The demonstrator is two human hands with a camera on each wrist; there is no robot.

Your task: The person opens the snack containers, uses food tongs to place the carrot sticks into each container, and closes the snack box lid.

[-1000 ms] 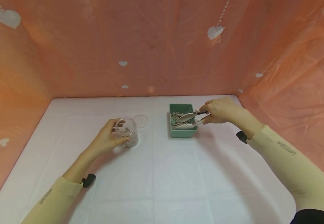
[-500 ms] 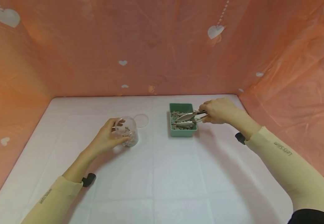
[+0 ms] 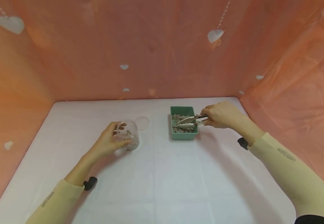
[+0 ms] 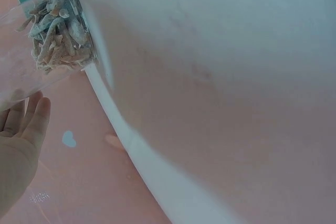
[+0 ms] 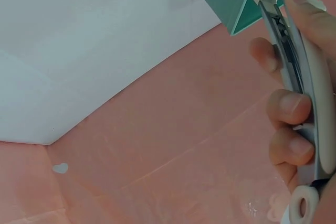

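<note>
My left hand point(image 3: 110, 141) holds a clear jar point(image 3: 133, 137), thumb on the near side and fingers round the far side. Dried brownish-grey strips point(image 4: 60, 40) fill the bottom of that jar, as the left wrist view shows up close. At the right, my right hand point(image 3: 221, 114) grips a pair of tongs point(image 5: 294, 51) by the handles, fingers curled round them in the right wrist view. The pale tong heads reach down into a green rectangular bin point(image 3: 185, 136), among more of the strips point(image 3: 179, 117). Whether the tongs pinch any strips is too small to tell.
A clear round lid point(image 3: 142, 123) lies flat just behind the jar. Both containers stand on a white-covered table point(image 3: 150, 174). An orange-pink sheet point(image 3: 164, 62) with white hearts rises behind and at both sides.
The tong heads have drawn nearer each other inside the green bin. My left hand and the jar stay where they were. The whole head view has shifted slightly.
</note>
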